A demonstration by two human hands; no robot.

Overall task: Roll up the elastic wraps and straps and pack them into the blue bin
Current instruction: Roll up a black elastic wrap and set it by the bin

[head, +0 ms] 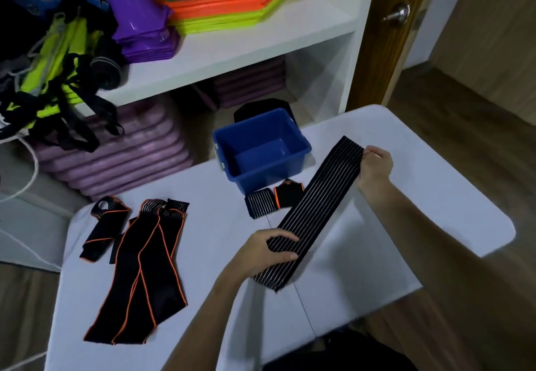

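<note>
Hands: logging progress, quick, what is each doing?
Left hand: grips the black grey-striped elastic wrap near its near end.
Right hand: pinches its far end.

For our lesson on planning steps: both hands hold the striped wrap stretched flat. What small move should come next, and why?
Probably start rolling from the far end: the right hand pinches that end of the striped wrap, the left hand holds the near part, and the blue bin is empty.

Dim, soft indoor light; faint shadows under both forearms; wide-angle bending at the edges; slightly soft focus throughout
</note>
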